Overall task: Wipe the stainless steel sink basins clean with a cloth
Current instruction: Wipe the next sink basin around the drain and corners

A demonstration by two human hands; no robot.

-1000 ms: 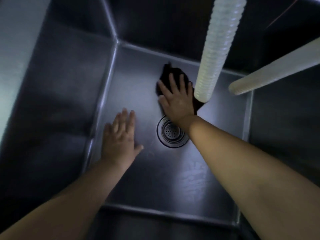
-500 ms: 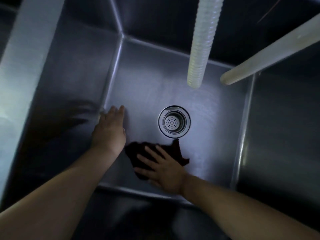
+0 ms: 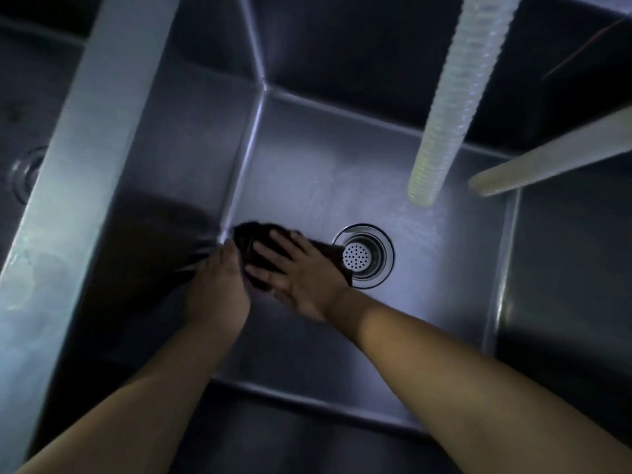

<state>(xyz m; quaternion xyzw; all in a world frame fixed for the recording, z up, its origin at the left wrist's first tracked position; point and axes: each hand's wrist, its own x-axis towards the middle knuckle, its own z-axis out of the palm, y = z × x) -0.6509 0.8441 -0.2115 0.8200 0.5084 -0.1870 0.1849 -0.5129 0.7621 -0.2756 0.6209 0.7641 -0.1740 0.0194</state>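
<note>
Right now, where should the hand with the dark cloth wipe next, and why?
Probably slide the cloth left into the seam where the basin floor meets the left wall. The right hand presses it flat beside that corner, with the drain at its other end, and the left hand rests by the wall.

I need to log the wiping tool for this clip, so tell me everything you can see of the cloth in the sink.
The cloth is a dark, nearly black, soft rag, crumpled flat on the basin floor at its left wall. Its right edge reaches the drain strainer. The right hand presses on it with spread fingers; the left hand lies against its left edge.
</note>
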